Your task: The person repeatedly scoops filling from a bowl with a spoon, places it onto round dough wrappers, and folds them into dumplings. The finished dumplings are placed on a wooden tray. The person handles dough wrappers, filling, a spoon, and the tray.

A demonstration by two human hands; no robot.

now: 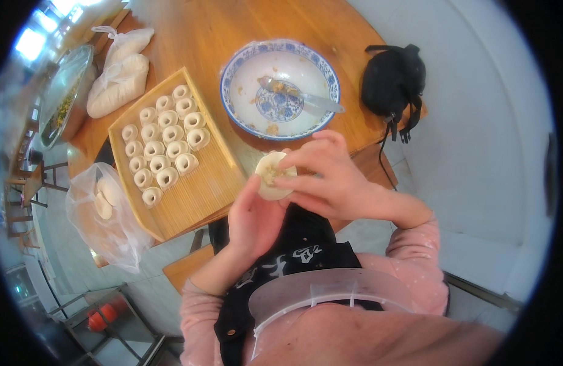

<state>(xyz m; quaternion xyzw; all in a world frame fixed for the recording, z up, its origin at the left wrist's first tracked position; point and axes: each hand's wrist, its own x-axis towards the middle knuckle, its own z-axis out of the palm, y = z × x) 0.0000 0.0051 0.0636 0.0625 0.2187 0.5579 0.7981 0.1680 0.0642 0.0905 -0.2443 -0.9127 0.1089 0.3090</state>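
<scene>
A round dough wrapper (pixel 268 187) with a dab of pale filling (pixel 270 175) at its middle rests in my left hand (pixel 256 219), thumb along its near left edge. From the right, my right hand (pixel 325 178) reaches over the wrapper, its fingertips touching the edge and close to the filling. Just beyond my hands stands a blue-and-white patterned bowl (pixel 238 116) with scraps of filling. A spatula-like utensil (pixel 316 101) lies in it, its end smeared with filling. To the left, a wooden tray (pixel 208 196) holds rows of folded dumplings (pixel 168 119).
A clear plastic bag (pixel 112 238) with dough wrappers (pixel 105 199) hangs at the table's left edge. Tied bags (pixel 119 84) and a covered metal basin (pixel 66 98) stand farther left. A black bag (pixel 393 82) with straps lies at the table's right edge, beside the wall.
</scene>
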